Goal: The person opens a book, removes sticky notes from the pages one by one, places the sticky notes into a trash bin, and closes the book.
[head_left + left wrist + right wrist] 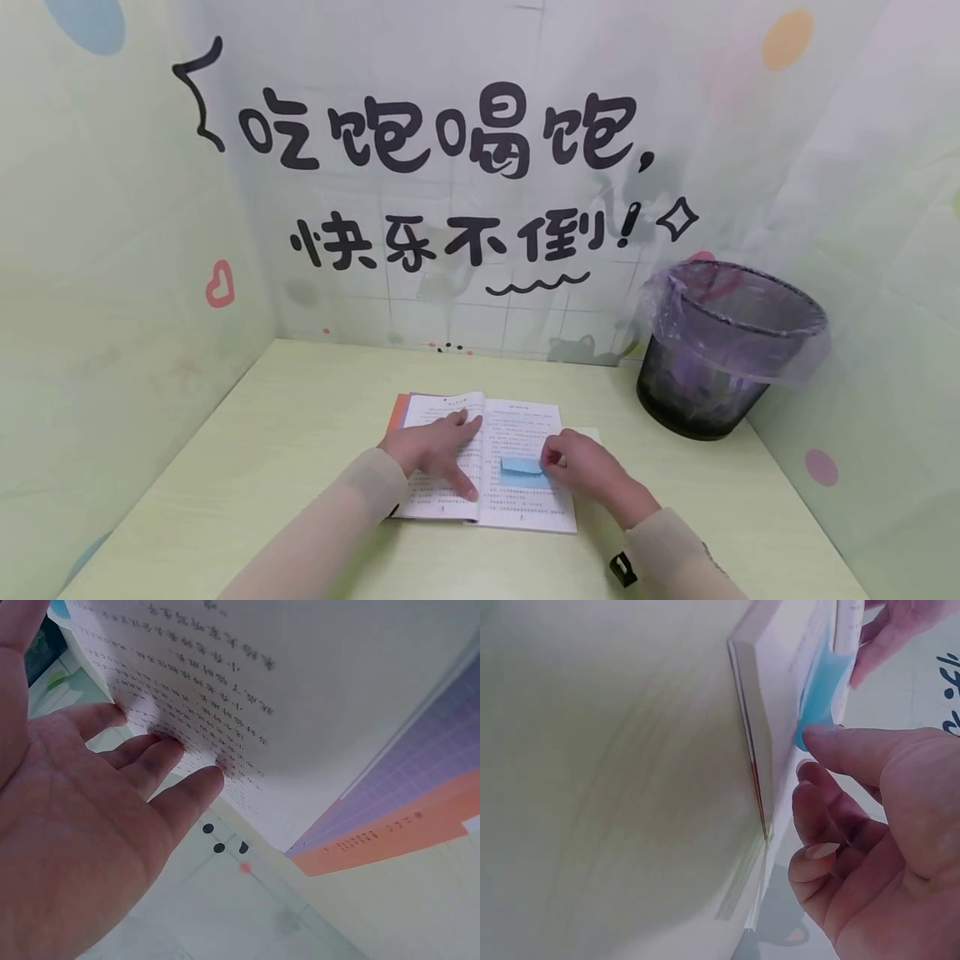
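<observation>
An open book (pixel 525 510) with printed pages lies on the table. My left hand (pixel 438 450) rests on its left page, thumb and fingers spread, the thumb close to the spine. In the left wrist view the fingertips of the left hand (pixel 90 795) touch the page. A light blue sticky note (pixel 519 467) is on the right page, part of it raised. At the note's right end, my right hand (pixel 588 468) pinches it with curled fingers. The right wrist view shows the thumb of the right hand (pixel 885 817) against the end of the blue note (pixel 829 682).
A black mesh bin (pixel 701 387) with a purple plastic liner stands at the table's back right. A pale green sheet (pixel 590 433) sticks out past the book's right edge. Orange and purple cover parts (pixel 390 840) show at the book's left edge. Printed curtains surround the table.
</observation>
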Demonstrator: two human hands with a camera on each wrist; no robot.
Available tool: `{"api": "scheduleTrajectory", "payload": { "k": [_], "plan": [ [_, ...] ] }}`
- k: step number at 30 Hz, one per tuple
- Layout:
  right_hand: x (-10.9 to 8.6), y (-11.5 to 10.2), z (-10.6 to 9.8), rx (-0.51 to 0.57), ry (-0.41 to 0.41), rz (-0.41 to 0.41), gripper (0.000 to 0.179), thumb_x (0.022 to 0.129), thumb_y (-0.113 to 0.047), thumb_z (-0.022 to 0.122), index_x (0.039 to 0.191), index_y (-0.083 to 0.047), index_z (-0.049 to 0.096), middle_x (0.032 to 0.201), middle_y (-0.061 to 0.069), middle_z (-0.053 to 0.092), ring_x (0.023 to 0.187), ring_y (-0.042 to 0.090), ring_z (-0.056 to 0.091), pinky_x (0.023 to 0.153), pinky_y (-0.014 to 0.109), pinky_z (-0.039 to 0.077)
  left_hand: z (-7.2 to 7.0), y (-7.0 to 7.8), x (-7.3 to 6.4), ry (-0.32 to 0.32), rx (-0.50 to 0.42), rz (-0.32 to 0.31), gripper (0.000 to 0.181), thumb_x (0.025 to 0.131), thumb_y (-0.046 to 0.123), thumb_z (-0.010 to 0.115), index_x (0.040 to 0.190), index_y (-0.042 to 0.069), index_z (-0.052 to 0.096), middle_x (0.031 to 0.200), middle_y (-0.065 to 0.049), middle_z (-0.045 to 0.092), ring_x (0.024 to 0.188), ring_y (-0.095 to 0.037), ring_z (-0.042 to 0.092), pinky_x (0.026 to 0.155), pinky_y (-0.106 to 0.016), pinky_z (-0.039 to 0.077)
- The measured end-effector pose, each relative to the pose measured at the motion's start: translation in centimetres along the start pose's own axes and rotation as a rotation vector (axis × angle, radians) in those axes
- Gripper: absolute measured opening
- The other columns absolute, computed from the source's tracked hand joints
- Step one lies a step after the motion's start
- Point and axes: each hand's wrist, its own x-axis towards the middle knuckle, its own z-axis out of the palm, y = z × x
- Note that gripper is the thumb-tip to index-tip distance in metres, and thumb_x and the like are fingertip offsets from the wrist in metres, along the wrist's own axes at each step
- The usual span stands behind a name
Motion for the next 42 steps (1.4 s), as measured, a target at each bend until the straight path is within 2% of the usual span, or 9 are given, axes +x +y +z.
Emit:
{"api": "scheduleTrajectory", "payload": {
  "k": [4,18,25,32,36,39,42],
  "plan": [
    [-0.4,0.3,-0.7,-0.009,-0.004,0.0,0.019,0.099,-0.008,0.079,0.089,-0.02,0.068,0.091,-0.005,0.061,0.086,0.014,0.055,0.081,0.033,0.051,0.0,0.0,0.0,-0.003,-0.005,0.005,0.124,0.075,0.053,0.1,0.175,0.029,0.031,0.186,-0.007,0.02,0.171,-0.037,0.023,0.135,-0.065,0.026],
    [-0.9,1.7,-3.8,0.026,0.096,0.058,0.015,0.1,-0.008,0.077,0.091,-0.017,0.068,0.091,-0.002,0.065,0.082,0.014,0.056,0.073,0.032,0.051,0.0,-0.1,-0.2,0.002,-0.014,0.014,0.124,0.075,0.051,0.1,0.175,0.027,0.032,0.186,-0.007,0.02,0.171,-0.036,0.021,0.136,-0.065,0.025],
    [-1.1,2.4,-6.1,0.052,0.208,0.031,0.003,0.101,-0.012,0.072,0.098,-0.012,0.071,0.093,0.0,0.072,0.076,0.013,0.057,0.071,0.033,0.052,0.0,-0.2,-0.2,0.0,-0.017,0.024,0.124,0.075,0.05,0.1,0.175,0.026,0.031,0.186,-0.007,0.019,0.171,-0.037,0.021,0.136,-0.064,0.025],
    [-1.1,3.3,-10.4,0.021,0.334,0.026,0.007,0.103,-0.013,0.067,0.105,-0.011,0.074,0.094,0.003,0.075,0.078,0.016,0.062,0.072,0.037,0.054,0.1,-0.2,-0.3,0.004,-0.014,0.029,0.124,0.075,0.051,0.1,0.175,0.027,0.031,0.186,-0.006,0.02,0.172,-0.034,0.021,0.135,-0.064,0.027],
    [-1.4,3.9,-13.5,0.008,0.423,0.029,0.011,0.104,-0.013,0.065,0.108,-0.009,0.075,0.097,0.007,0.076,0.086,0.022,0.068,0.079,0.044,0.056,0.1,-0.3,-0.4,0.002,-0.018,0.029,0.124,0.076,0.051,0.1,0.175,0.028,0.03,0.186,-0.006,0.019,0.172,-0.033,0.021,0.134,-0.065,0.028],
    [-1.8,4.3,-16.0,0.002,0.467,0.06,0.015,0.106,-0.017,0.064,0.113,-0.008,0.074,0.103,0.011,0.078,0.093,0.027,0.071,0.083,0.046,0.056,0.0,-0.3,-0.5,0.002,-0.02,0.028,0.123,0.076,0.051,0.1,0.175,0.028,0.031,0.186,-0.006,0.019,0.172,-0.033,0.022,0.134,-0.065,0.028],
    [-2.2,4.6,-18.2,-0.001,0.487,0.094,0.02,0.108,-0.022,0.061,0.117,-0.008,0.072,0.107,0.014,0.077,0.095,0.031,0.071,0.08,0.044,0.055,0.0,-0.3,-0.5,0.004,-0.015,0.026,0.123,0.076,0.052,0.1,0.175,0.028,0.031,0.186,-0.006,0.02,0.172,-0.033,0.022,0.133,-0.066,0.029]
  ]
}}
